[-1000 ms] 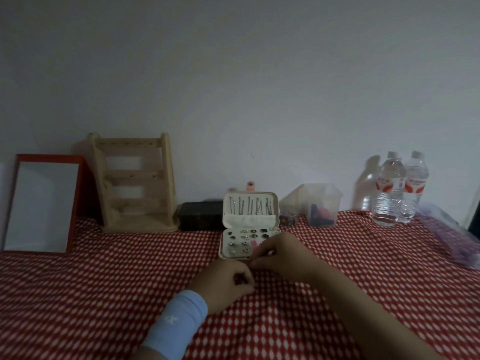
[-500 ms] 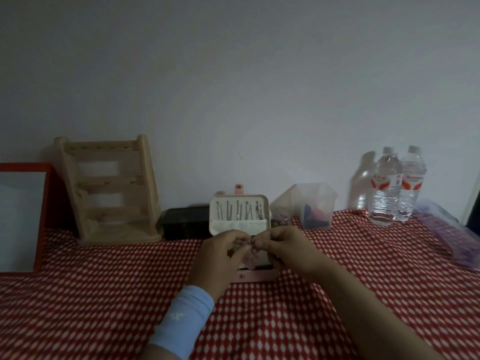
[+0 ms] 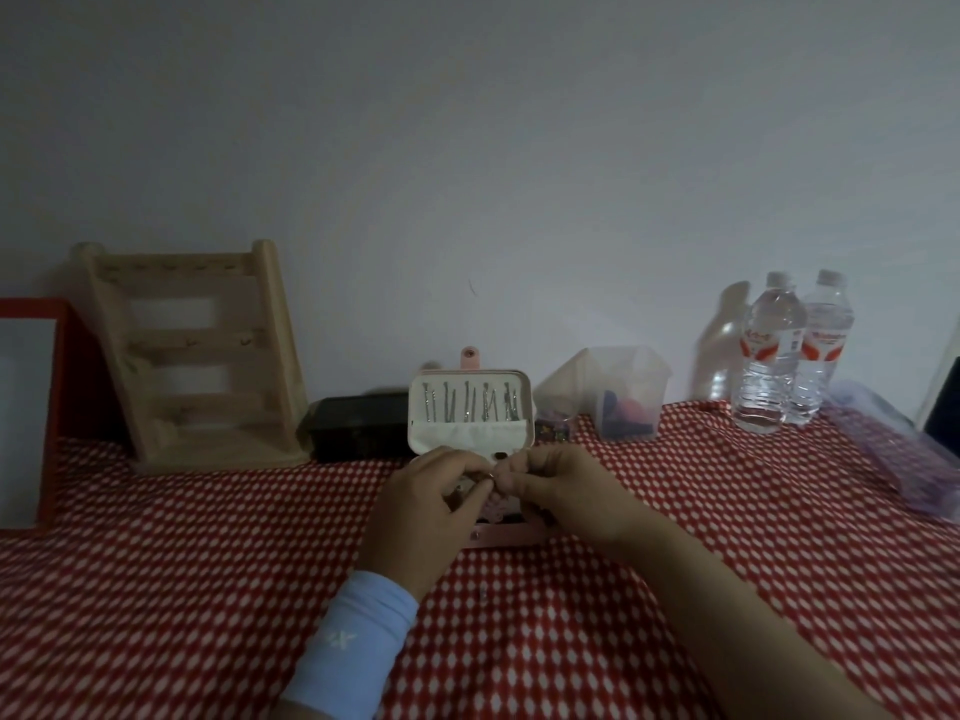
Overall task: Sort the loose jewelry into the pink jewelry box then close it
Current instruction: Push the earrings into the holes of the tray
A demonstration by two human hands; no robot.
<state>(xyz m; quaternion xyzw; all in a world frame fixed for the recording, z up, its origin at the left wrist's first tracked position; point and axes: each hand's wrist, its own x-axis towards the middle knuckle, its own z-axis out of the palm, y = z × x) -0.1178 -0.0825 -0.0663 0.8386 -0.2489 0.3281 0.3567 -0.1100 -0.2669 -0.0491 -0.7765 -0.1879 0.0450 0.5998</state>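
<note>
Raised off the bench (image 3: pixel 208 563), left hand (image 3: pixel 421 517) and right hand (image 3: pixel 561 491) pinch a small ring (image 3: pixel 489 477) over the open jewelry box (image 3: pixel 470 439).

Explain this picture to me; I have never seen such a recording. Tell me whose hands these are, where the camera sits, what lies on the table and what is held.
No machine here: a person works with bare hands, filmed by a wide-angle camera on their head that looks forward and down. The left hand, in a pale blue sleeve, and the right hand meet at the fingertips, pinching a small silvery piece of jewelry, too small to identify. Behind them lies the open pink jewelry box, thin silvery pieces lined up in its raised lid. Everything rests on a red-and-white checked cloth. Along the wall stand a wooden ladder-shaped rack, a black box, a clear plastic tub and two clear water bottles.
</note>
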